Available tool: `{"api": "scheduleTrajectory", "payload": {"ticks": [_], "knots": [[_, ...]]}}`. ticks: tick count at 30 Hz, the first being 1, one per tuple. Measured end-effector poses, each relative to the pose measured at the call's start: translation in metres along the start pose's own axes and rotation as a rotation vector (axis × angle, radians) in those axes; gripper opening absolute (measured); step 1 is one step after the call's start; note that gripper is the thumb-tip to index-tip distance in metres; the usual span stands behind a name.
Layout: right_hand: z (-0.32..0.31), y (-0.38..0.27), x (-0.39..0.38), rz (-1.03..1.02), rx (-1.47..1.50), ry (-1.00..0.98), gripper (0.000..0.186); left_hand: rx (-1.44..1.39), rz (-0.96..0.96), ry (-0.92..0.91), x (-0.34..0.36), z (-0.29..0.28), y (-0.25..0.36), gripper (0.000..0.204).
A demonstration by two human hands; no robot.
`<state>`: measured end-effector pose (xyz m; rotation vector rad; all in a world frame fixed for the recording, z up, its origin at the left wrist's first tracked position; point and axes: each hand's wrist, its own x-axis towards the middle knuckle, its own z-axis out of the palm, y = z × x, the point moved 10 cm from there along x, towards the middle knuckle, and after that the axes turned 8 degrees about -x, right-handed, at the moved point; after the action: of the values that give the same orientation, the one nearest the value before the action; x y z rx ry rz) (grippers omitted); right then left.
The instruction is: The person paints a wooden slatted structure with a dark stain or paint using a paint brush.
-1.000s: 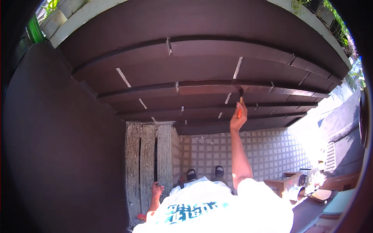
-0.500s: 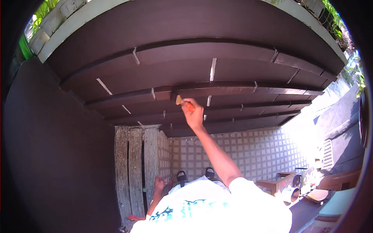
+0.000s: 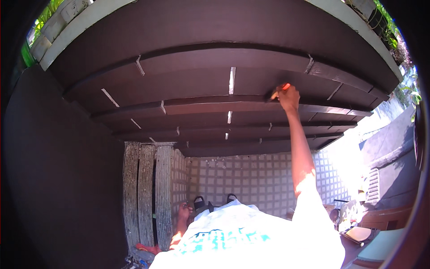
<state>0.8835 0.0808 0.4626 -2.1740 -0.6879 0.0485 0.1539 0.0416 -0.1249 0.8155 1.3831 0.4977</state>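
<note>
Green leaves (image 3: pixel 42 18) show by pale pots (image 3: pixel 53 27), the right hand (image 3: pixel 289 97) grips an orange, dark-tipped brush (image 3: pixel 274 95), and I can't tell if the left hand (image 3: pixel 184 210) is closed.

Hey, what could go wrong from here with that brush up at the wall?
The right hand holds the brush close to the dark wall, so a stray stroke might smear the pale strip nearby. Any wet coating on the bristles could also drip on the tiled floor below or mark the white shirt.
</note>
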Motion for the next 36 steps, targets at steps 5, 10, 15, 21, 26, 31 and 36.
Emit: {"api": "scheduleTrajectory", "payload": {"ticks": [5,10,15,21,26,31,36], "knots": [[-0.003,-0.036,0.002,-0.266,-0.465,0.052,0.025,0.068,0.006,0.045,-0.018,0.021,0.002,0.053],[0.074,-0.106,-0.049,-0.453,-0.361,-0.083,0.025,0.117,-0.047,0.094,-0.044,0.038,0.020,0.053],[0.092,-0.074,-0.028,-0.267,0.084,-0.215,0.024,0.042,-0.135,0.086,-0.046,0.042,0.023,0.052],[-0.018,0.046,0.045,-0.108,-0.093,-0.020,0.026,0.040,-0.078,0.057,-0.006,0.001,0.006,0.054],[-0.027,0.007,0.043,-0.241,-0.499,0.002,0.027,0.012,-0.048,0.091,0.004,-0.030,0.009,0.055],[0.045,-0.075,-0.013,-0.436,-0.571,-0.032,0.027,0.099,-0.074,0.070,0.015,-0.031,0.028,0.055],[0.082,-0.130,-0.034,-0.343,-0.205,-0.188,0.030,0.019,-0.021,0.058,0.024,-0.032,0.045,0.055]]}}
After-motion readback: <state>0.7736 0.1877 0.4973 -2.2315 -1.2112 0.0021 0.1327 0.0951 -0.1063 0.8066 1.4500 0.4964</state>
